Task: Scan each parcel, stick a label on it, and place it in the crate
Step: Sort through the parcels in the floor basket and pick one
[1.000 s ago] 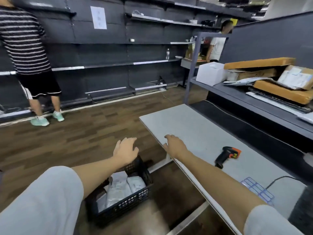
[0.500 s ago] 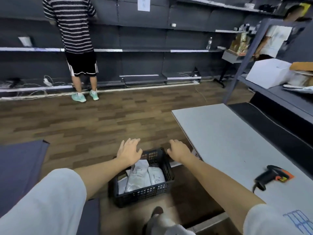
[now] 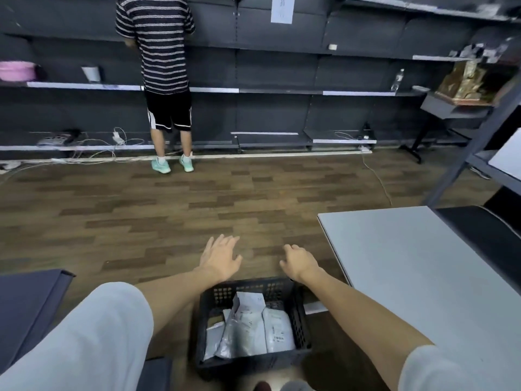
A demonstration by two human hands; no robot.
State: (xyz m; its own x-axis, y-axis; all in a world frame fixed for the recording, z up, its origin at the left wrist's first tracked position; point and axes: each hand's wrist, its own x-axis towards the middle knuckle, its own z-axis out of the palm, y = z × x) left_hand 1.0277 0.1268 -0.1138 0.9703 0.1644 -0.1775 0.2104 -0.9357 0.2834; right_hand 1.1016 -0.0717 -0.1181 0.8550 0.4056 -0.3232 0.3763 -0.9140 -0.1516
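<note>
Far left, low: dark panel (image 3: 28, 300) angled over the floor. Above it, on the dark shelving (image 3: 282, 71), a pink basin (image 3: 17, 70), with cables (image 3: 93, 148) trailing along the base. Facing the shelves, back turned: a person (image 3: 162, 66) in striped shirt, black shorts, mint shoes. Paper sheet (image 3: 282, 8) fixed high on the wall; bottle (image 3: 397, 79) on a shelf further right.

Centre foreground: left hand (image 3: 220, 258) stretched forward over the wood floor (image 3: 197, 198), fingers spread wide and straight, holding nothing. Just beside it, right hand (image 3: 300, 262), fingers loosely curled downward, likewise holding nothing. Below and between both forearms, black crate (image 3: 301, 314) on the floor, grey parcels (image 3: 248, 331) stacked inside, white labels showing. Nothing between hands and crate; both hands past its far rim.

Right: grey table (image 3: 417, 277), its near corner close to the right hand, not touching. Beyond it, metal rack post (image 3: 479, 142) and a gold-wrapped box (image 3: 462, 81) on a small stand.

Against half a second back: view swung left, scanner gone from frame, striped-shirt figure now nearer centre. Hands then over the crate's rim, now further out above bare floor; crate lower in frame, parcels unchanged inside.
</note>
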